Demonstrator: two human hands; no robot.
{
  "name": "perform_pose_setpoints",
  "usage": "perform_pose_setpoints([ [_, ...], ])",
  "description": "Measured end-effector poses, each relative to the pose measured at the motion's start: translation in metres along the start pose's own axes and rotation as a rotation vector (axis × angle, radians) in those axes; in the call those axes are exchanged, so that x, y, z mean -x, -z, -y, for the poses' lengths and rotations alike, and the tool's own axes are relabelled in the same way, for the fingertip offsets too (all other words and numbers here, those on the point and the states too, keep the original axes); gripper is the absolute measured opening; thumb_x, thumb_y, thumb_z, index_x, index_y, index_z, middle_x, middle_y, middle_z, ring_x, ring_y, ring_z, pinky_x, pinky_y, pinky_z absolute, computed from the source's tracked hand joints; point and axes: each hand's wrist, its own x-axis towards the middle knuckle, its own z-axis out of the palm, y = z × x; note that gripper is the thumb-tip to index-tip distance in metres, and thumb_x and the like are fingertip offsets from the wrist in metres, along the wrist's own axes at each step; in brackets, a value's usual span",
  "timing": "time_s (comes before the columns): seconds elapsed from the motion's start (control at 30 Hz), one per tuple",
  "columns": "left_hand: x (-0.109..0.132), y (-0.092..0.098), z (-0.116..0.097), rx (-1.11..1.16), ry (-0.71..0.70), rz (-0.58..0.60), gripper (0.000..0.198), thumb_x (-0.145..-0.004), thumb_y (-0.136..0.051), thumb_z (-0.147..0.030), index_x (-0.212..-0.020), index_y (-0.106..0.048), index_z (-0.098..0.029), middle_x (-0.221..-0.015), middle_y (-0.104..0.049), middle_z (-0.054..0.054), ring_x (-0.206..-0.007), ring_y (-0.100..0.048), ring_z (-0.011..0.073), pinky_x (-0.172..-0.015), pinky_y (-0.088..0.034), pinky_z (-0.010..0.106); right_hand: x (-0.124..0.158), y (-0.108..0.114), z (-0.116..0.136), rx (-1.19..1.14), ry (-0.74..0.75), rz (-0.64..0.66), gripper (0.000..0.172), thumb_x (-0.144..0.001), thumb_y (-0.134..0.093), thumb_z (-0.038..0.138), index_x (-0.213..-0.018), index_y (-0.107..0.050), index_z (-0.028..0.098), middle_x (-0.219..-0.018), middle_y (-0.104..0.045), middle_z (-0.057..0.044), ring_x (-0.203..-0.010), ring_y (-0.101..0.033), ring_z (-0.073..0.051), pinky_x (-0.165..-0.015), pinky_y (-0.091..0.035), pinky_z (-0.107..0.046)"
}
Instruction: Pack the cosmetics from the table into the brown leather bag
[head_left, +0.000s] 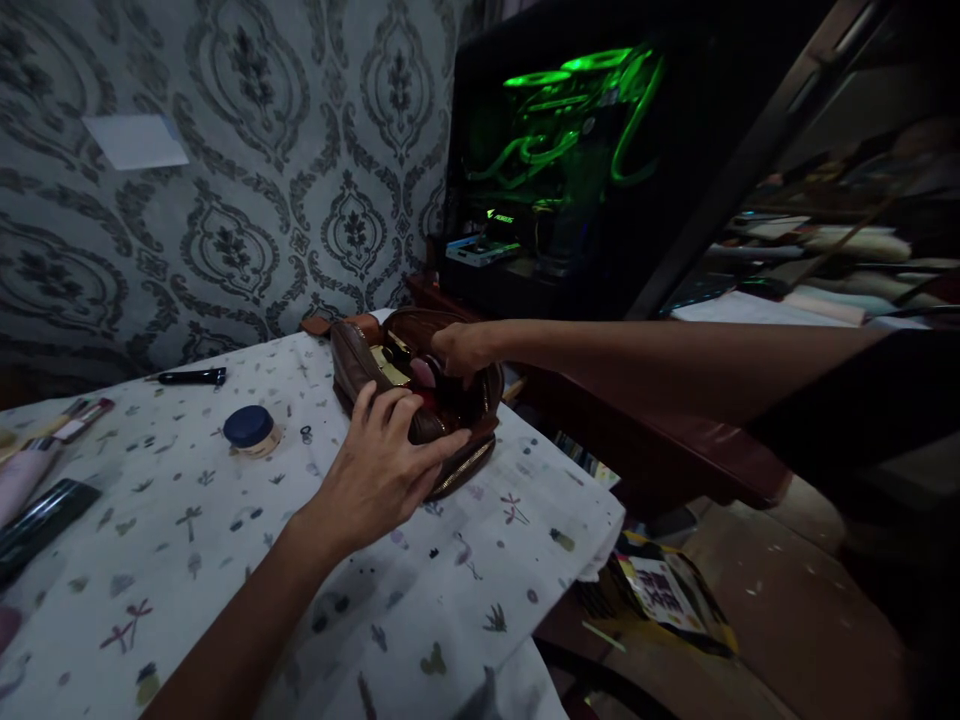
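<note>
A brown zippered pouch (352, 365) lies unzipped near the table's right edge. My left hand (382, 455) grips its near rim, fingers curled over the edge and thumb along the outer side. From the right, my right hand (469, 350) reaches into the pouch's opening, its fingertips partly hidden inside. Within the pouch show a pale yellow item (390, 367), a pink rounded item (423, 373) and dark shapes too dim to name. To the left of the pouch stands a small jar (251, 430) with a dark blue lid.
A patterned white cloth (225, 530) covers the table. On its left lie a black pen-like item (191, 377), a dark glossy tube (45, 525) and several brushes. A green-lit computer case (555, 150) stands behind, beside a dark red ledge (720, 440). A yellow-black packet (667, 595) lies below.
</note>
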Motion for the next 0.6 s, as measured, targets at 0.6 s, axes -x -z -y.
perform_pose_setpoints([
  [0.6, 0.001, 0.0, 0.001, -0.003, -0.013, -0.011, 0.04, -0.095, -0.052, -0.022, -0.132, -0.06, -0.033, -0.127, -0.047, 0.014, -0.125, -0.042, 0.0334, -0.109, -0.031, 0.066, 0.015, -0.001, 0.002, 0.282, 0.147, 0.124, 0.031, -0.089, -0.061, 0.024, -0.117, -0.067, 0.011, -0.108, -0.073, -0.016, -0.097, -0.071, -0.025, -0.067, -0.044, -0.027],
])
